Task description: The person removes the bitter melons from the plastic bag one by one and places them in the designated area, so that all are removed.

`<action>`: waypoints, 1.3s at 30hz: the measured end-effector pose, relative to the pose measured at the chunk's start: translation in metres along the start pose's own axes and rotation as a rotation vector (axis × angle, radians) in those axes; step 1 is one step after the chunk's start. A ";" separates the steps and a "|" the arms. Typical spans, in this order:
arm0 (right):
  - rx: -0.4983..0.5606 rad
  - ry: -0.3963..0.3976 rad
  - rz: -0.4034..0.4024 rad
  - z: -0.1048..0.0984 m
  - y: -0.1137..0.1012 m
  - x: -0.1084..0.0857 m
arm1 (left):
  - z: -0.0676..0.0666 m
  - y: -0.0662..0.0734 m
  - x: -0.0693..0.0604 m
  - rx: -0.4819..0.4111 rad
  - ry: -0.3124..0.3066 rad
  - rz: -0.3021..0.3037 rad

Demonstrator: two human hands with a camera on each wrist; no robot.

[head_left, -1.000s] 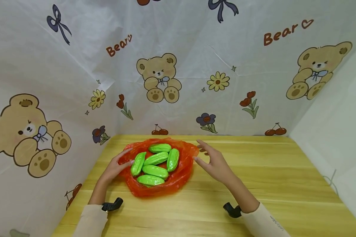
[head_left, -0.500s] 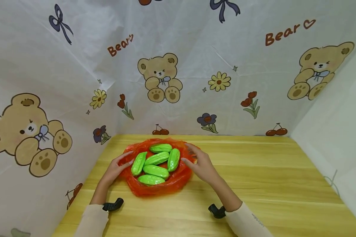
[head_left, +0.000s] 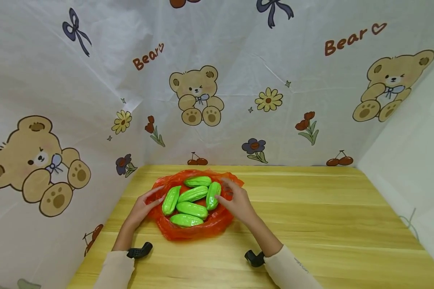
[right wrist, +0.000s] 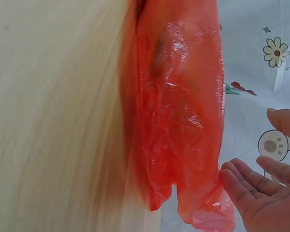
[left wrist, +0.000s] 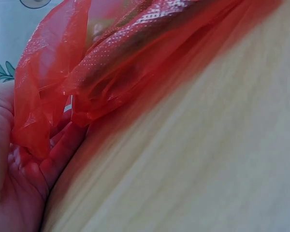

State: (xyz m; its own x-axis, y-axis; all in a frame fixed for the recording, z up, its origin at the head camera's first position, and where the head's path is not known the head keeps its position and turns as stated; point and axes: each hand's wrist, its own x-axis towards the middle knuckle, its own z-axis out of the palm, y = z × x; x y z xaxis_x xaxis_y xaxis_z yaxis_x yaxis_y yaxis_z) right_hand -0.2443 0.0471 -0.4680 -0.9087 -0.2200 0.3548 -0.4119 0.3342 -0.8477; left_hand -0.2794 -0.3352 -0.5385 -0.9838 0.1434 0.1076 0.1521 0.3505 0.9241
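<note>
In the head view a thin red plastic bag (head_left: 220,224) lies wide-mouthed on the table, with several shiny green bitter melons (head_left: 192,210) inside it. My left hand (head_left: 140,208) is at the bag's left rim, its thumb and fingers parted. The left wrist view has the crinkled bag (left wrist: 121,77) lying over that hand's fingers (left wrist: 67,145). Over the right rim reaches my right hand (head_left: 240,202), thumb tip near the rightmost melon (head_left: 213,194). Its fingers (right wrist: 239,186) look loosely bent beside the bag (right wrist: 183,116) in the right wrist view, thumb apart.
The wooden table (head_left: 329,216) extends to the right of the bag. A white cloth (head_left: 231,128) printed with bears and flowers stands behind and at the left. A thin cord (head_left: 408,222) hangs at the right.
My right hand has moved left from beside the bag to over its right rim, close to the melons. The left hand has stayed at the left rim. The head view has shifted slightly.
</note>
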 end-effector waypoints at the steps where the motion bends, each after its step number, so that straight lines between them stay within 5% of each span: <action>1: -0.007 -0.002 0.005 0.001 0.002 0.000 | -0.001 -0.002 0.000 -0.001 0.002 0.003; 11: -0.092 -0.024 0.062 0.015 0.015 0.008 | -0.003 -0.010 0.001 -0.011 0.011 0.011; 39: -0.177 -0.128 0.117 0.028 0.032 0.013 | -0.001 -0.007 0.001 -0.018 0.002 -0.003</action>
State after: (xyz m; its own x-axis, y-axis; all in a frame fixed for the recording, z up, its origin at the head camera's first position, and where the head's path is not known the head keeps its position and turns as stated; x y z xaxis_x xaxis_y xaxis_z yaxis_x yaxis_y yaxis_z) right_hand -0.2674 0.0298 -0.5017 -0.9396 -0.2809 0.1958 -0.3200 0.5171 -0.7938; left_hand -0.2810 -0.3385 -0.5441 -0.9845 0.1403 0.1052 0.1471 0.3340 0.9310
